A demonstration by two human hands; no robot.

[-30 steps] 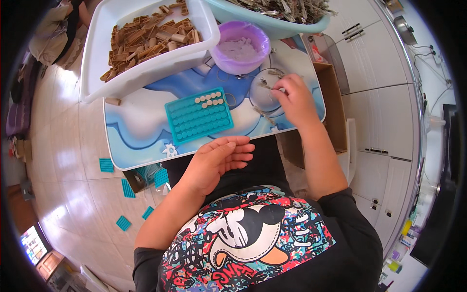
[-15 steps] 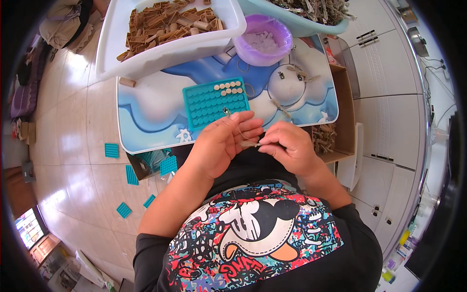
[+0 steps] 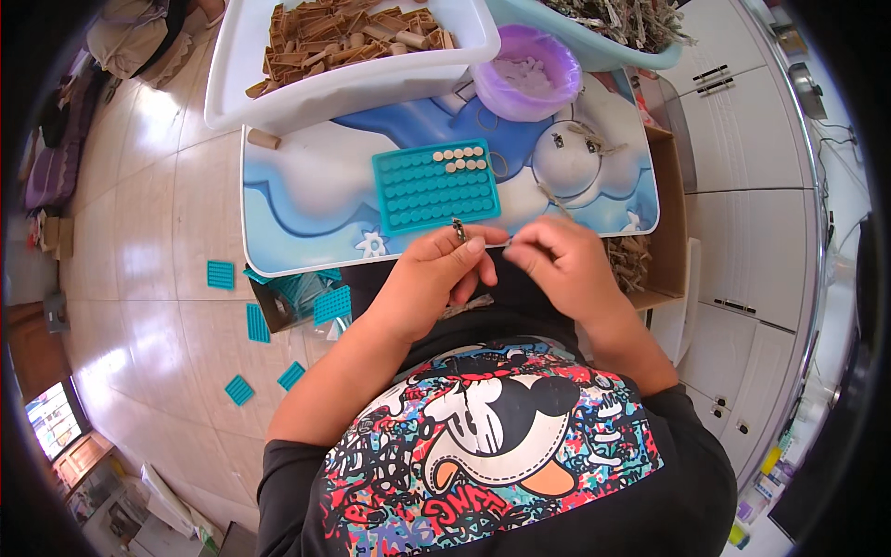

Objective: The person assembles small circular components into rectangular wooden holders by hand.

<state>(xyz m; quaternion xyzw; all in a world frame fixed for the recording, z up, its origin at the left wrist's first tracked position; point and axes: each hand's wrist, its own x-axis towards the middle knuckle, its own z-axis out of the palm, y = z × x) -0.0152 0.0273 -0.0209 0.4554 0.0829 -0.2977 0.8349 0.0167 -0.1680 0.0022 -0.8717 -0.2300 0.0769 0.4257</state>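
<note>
Left hand (image 3: 434, 278): curled at the near edge of the table, thumb and forefinger pinched on a small dark metal piece (image 3: 458, 228) that stands up just above the fingertips.
Right hand (image 3: 564, 265): just beside the left, almost touching it, fingers closed narrow on something thin at their tips; too small to tell what, perhaps another end of the same piece.
Small dark metal piece: held between both hands, over the table's near edge, just short of the teal tray.
Teal tray (image 3: 434, 186): directly beyond the left hand, flat on the table, a grid of round pockets; a few pale round pegs (image 3: 461, 158) fill the far right corner in two short rows.
Table (image 3: 306, 195): blue and white patterned top, beyond both hands.
White bin (image 3: 343, 84): well beyond the left hand, heaped with brown wooden pieces (image 3: 343, 28).
Purple bowl (image 3: 527, 76): beyond the right hand, lined with pale bits.
Cardboard box (image 3: 674, 232): right of the right hand, against the table's side, with greyish clips inside.
Teal trays on the floor (image 3: 258, 321): left of the left forearm, scattered on the tiles.
Shirt (image 3: 492, 446): black with a cartoon print, below both forearms.
</note>
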